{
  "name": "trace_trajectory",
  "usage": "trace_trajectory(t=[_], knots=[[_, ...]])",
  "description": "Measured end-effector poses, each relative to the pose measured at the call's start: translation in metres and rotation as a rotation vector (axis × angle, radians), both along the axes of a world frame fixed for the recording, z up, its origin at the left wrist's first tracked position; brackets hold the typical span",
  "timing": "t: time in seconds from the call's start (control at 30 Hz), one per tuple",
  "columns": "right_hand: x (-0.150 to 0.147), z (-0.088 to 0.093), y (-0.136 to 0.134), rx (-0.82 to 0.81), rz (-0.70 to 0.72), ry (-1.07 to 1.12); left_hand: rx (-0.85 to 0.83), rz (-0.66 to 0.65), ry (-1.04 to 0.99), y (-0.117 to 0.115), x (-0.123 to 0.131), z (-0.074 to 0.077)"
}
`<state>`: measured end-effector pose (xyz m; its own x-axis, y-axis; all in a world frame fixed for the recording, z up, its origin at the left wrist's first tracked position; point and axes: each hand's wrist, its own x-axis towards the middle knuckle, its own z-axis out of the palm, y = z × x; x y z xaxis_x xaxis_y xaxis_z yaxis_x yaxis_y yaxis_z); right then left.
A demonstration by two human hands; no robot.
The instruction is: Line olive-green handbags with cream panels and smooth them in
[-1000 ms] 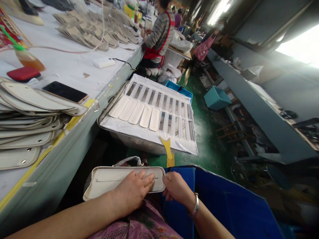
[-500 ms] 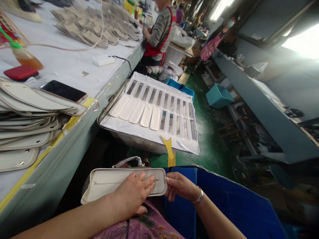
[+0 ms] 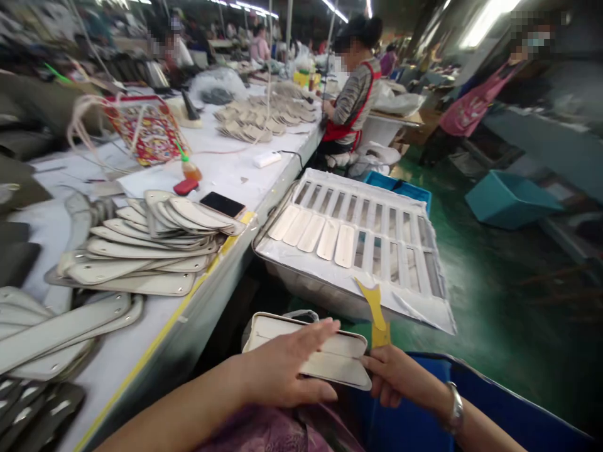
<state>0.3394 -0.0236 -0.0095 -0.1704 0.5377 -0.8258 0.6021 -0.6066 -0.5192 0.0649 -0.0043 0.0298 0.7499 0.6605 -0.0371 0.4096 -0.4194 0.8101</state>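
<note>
On my lap lies a cream handbag (image 3: pixel 271 329) with its flat, rimmed face up; its wrapped handle (image 3: pixel 304 314) shows behind it. My left hand (image 3: pixel 289 367) rests across the bag, fingers stretched out and thumb apart. At the bag's right end, my right hand (image 3: pixel 393 375) has thumb and fingers closed on the corner. A lower cream strip (image 3: pixel 336 369) runs along the near side of the rimmed face; whether it is a separate piece I cannot tell. Part of the bag is hidden under my left hand and forearm.
Ahead stands a slotted white rack (image 3: pixel 386 251) bearing several cream panels (image 3: pixel 311 235), with a yellow strip (image 3: pixel 374 307) hanging off it. Stacked cream straps (image 3: pixel 141 251) and a phone (image 3: pixel 223 204) lie on the left table. A blue bin (image 3: pixel 494 402) is at right. A co-worker (image 3: pixel 355 88) sits beyond.
The view has swung left and up, showing more table. My left hand has lifted its fingers somewhat and spread its thumb. The bag has tilted, and a second cream strip shows on its near side.
</note>
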Motion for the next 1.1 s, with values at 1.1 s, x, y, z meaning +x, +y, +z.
trace_trajectory(t=[1.1], knots=[[0.019, 0.002, 0.025, 0.936, 0.507, -0.013, -0.105, -0.435, 0.256, 0.075, 0.068, -0.025]])
